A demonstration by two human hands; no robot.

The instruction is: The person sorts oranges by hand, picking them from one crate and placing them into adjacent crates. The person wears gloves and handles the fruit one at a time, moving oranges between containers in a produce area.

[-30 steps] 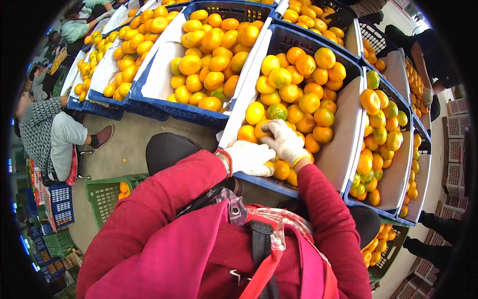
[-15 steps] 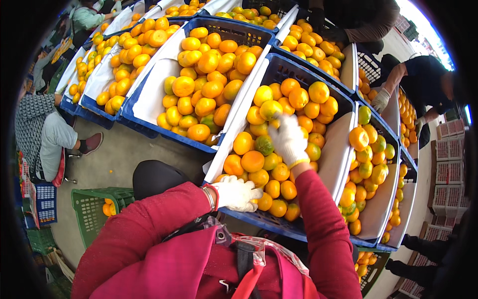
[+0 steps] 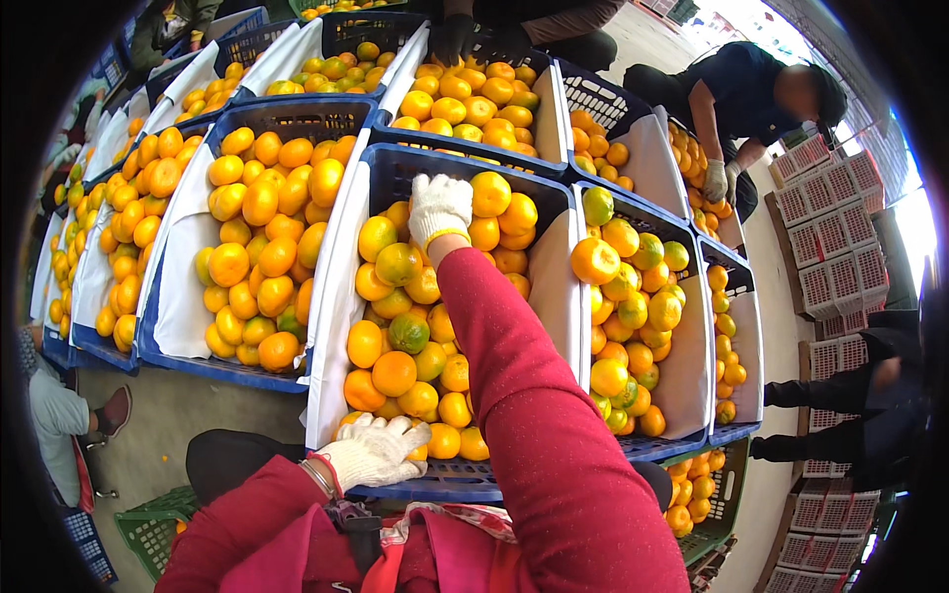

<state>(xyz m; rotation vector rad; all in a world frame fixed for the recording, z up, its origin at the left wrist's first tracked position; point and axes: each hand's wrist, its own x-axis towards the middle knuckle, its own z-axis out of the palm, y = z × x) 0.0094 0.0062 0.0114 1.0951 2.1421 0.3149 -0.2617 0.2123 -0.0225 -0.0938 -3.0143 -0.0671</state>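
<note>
My right hand (image 3: 441, 206), in a white knit glove, reaches to the back of a blue crate (image 3: 435, 477) full of oranges and yellow-green citrus fruit (image 3: 393, 372). Its fingers curl down among the top fruit; what they grip is hidden. Near the front edge, my left hand (image 3: 379, 447), also gloved, rests on fruit with its fingers apart. White liner sheets (image 3: 331, 316) line the sides of this crate.
Similar crates of fruit surround mine (image 3: 259, 265) (image 3: 657, 336). Co-workers (image 3: 751, 109) (image 3: 59, 415) work at the far side and at the left, others at top and lower right. Stacked light crates (image 3: 828, 227) stand at right; green crates (image 3: 148, 529) sit low beside me.
The view has swung forward and rightward. My right hand moved from the front of the crate to its back; my left hand stays at the front, fingers on the fruit.
</note>
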